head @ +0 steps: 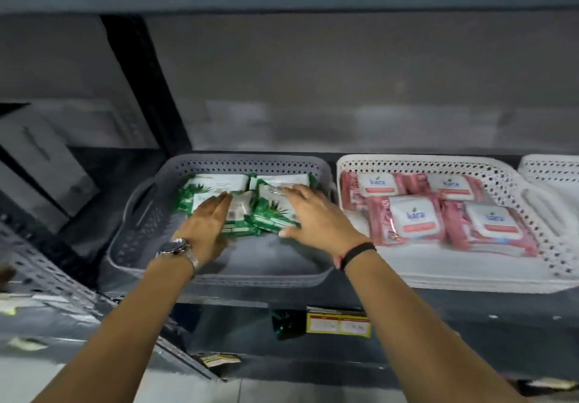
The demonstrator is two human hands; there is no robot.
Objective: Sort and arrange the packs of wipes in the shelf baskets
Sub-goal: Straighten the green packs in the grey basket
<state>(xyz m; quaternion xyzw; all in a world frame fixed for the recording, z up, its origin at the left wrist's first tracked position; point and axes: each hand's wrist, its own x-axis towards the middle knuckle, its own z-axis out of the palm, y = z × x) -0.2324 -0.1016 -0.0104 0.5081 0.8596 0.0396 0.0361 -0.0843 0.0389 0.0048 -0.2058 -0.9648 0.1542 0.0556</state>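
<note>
A grey perforated basket (pixel 134 211) on the shelf holds several green wipe packs (pixel 219 183) bunched at its back. My left hand (pixel 205 221), with a wristwatch, lies flat on the left green packs. My right hand (pixel 308 214), with a black band on the wrist, rests fingers spread on a tilted green pack (pixel 269 219) at the right of the pile. Beside it on the right, a white perforated basket (pixel 513 183) holds several pink wipe packs (pixel 407 218) in two rows.
A second white basket (pixel 554 171) shows at the far right edge. Price labels (pixel 338 322) hang on the shelf's front edge below the baskets. Grey boxes (pixel 47 158) sit in the neighbouring bay at left, past a dark upright post (pixel 156 95).
</note>
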